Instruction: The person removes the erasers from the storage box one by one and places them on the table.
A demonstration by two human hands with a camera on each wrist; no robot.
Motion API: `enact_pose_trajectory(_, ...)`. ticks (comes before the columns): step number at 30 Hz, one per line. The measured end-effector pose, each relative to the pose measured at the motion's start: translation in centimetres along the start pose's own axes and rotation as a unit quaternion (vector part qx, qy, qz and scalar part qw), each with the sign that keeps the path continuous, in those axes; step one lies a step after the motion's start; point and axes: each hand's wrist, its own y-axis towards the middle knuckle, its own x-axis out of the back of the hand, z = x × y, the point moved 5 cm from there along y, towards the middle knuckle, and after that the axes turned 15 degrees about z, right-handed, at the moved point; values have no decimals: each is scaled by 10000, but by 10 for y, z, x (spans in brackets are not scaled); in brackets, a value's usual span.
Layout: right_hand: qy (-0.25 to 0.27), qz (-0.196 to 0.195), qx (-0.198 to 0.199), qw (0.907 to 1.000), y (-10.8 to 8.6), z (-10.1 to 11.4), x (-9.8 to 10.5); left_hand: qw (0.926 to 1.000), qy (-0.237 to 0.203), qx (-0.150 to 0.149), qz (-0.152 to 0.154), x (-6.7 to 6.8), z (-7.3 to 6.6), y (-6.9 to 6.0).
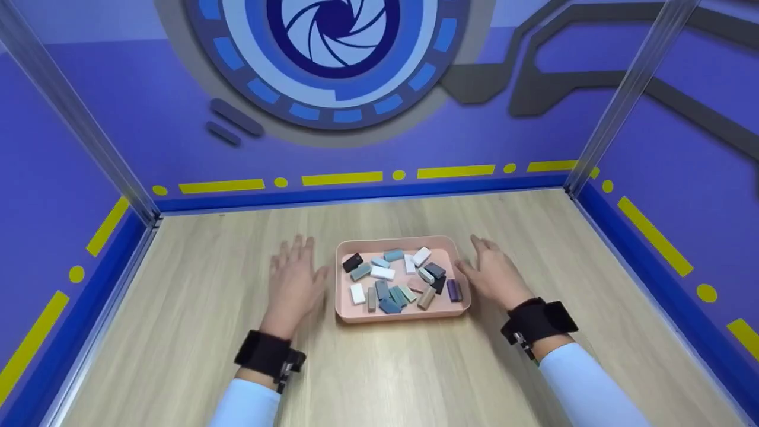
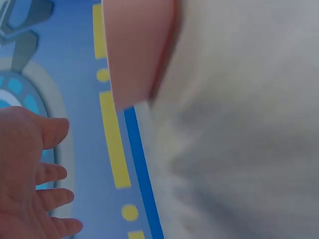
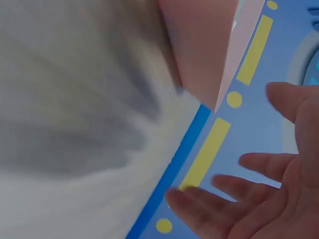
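Observation:
A shallow pink tray (image 1: 403, 318) rests on the wooden tabletop between the two hands. Small rectangular blocks lie jumbled inside it, among them a white block (image 1: 382, 273), a black block (image 1: 353, 262), a purple block (image 1: 454, 290) and a tan block (image 1: 426, 298); others are blue-grey or green. My left hand (image 1: 295, 281) is just left of the tray, fingers extended and holding nothing. To the tray's right, my right hand (image 1: 497, 276) has its fingers spread, its thumb nearest the rim; whether it touches is unclear. Both wrist views show the tray's outer wall (image 2: 139, 50) (image 3: 199, 45).
Bare wooden tabletop (image 1: 178, 332) surrounds the tray. A blue-purple printed back wall (image 1: 356, 160) with yellow marks closes the far side, and similar panels stand left and right. Metal posts (image 1: 628, 89) mark the corners. Black bands (image 1: 267, 356) circle both wrists.

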Motion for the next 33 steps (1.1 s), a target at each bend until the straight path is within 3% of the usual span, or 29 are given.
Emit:
enact_pose_trajectory(6,312,413,-239,9984,5,4,-23,9966,116,-817,58,-19,-60,15)
enact_pose_trajectory(11,444,206,-202,9986,6,10,-29,9926,615,-1036,177,-41,-86,26)
enact_pose_trajectory(18,489,-8,-159,9987,9,12,-23,9893,1050,-947,367,-56,-95,39)
enact_pose_trajectory(24,521,-234,-119,9983,10,13,-16,9887,1050,-1025,316,-59,-94,41)
enact_pose_trajectory(33,650,-177,-279,9973,15,13,-18,9891,1105,-951,221,-62,-91,42)
